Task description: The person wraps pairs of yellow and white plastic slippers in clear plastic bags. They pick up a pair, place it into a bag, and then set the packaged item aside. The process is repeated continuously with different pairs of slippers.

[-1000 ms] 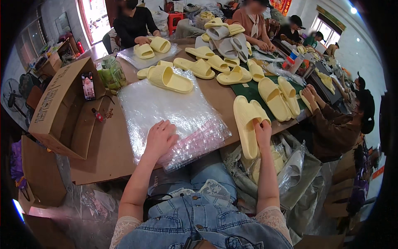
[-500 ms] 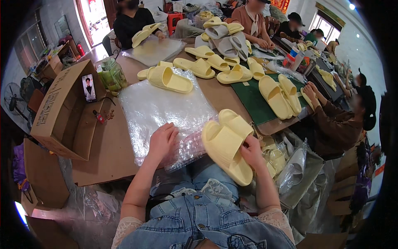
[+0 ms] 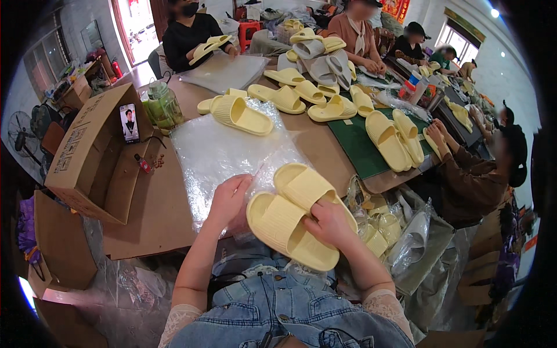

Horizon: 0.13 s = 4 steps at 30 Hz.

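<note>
The person's right hand (image 3: 331, 225) grips a pair of pale yellow slippers (image 3: 293, 211), fingers curled over the upper one, and holds the pair just off the near edge of the worktop (image 3: 156, 214), above the lap. Half a second ago the same pair stood further right and more upright; a second ago the right hand was only reaching a single slipper at the worktop's near right corner. The pair now lies flatter and closer to the left hand (image 3: 231, 197). That hand has its fingers bent and pinched on the near edge of the clear plastic bag (image 3: 223, 151), where earlier it lay flat on the bag with fingers spread. The bag is spread over the middle of the worktop, and its near corner touches the slippers. One more yellow slipper (image 3: 241, 114) rests on the bag's far edge, unchanged. An open cardboard box (image 3: 87, 159) lies on its side at the left edge, with a phone (image 3: 129, 123) propped against it and a green jar (image 3: 162, 105) just behind. Other people handle further slippers along the far and right edges.
</note>
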Motion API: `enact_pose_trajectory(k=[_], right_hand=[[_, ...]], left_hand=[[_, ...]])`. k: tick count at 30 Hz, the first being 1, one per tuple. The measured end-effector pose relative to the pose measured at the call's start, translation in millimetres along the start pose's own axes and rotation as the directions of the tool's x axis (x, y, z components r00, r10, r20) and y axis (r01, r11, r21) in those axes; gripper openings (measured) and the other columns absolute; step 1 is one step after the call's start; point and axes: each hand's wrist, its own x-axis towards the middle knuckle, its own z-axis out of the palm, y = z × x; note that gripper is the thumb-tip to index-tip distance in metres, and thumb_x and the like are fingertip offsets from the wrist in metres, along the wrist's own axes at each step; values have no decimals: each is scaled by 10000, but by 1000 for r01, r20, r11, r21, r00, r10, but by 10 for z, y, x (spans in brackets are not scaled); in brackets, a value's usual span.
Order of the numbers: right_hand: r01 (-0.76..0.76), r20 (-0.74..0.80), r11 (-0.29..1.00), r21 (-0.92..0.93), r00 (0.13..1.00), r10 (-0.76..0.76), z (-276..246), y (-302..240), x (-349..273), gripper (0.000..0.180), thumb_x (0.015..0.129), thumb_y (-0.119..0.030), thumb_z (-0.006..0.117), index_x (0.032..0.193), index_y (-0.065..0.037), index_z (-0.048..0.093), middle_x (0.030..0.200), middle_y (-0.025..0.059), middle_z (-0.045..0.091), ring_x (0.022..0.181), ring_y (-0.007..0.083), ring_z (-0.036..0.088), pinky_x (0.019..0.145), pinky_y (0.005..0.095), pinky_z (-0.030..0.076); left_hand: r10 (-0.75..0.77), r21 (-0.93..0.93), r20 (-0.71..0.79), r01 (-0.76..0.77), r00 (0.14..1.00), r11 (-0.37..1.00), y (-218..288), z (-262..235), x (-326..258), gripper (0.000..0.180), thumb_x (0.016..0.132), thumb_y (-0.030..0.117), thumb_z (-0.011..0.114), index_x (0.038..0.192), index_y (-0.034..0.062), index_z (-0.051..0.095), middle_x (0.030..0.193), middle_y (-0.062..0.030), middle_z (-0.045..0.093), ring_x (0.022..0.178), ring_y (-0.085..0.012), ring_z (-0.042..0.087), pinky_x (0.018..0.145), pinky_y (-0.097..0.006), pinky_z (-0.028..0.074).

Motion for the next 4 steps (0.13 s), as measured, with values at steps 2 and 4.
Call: enact_pose_trajectory(k=[2, 4], right_hand=[[-25, -32, 997, -75, 999, 22, -22, -22, 42, 286, 841, -310, 685, 810, -34, 614, 800, 132, 613, 759, 346, 642, 670, 474, 500], [-13, 8, 997, -76, 1000, 14, -39, -89, 64, 311, 836, -337, 698, 807, -38, 618, 806, 138, 618, 783, 343, 648, 693, 476, 506]], left_hand=[[84, 101, 22, -86, 996, 991, 103, -20, -33, 366, 1016, 301, 539, 1179, 20, 708, 1215, -195, 688, 1125, -291, 664, 988, -378, 490], [140, 201, 60, -149, 988, 968, 210, -71, -80, 361, 1019, 301, 541, 1207, 39, 704, 1260, -183, 674, 1172, -285, 648, 1036, -390, 468]])
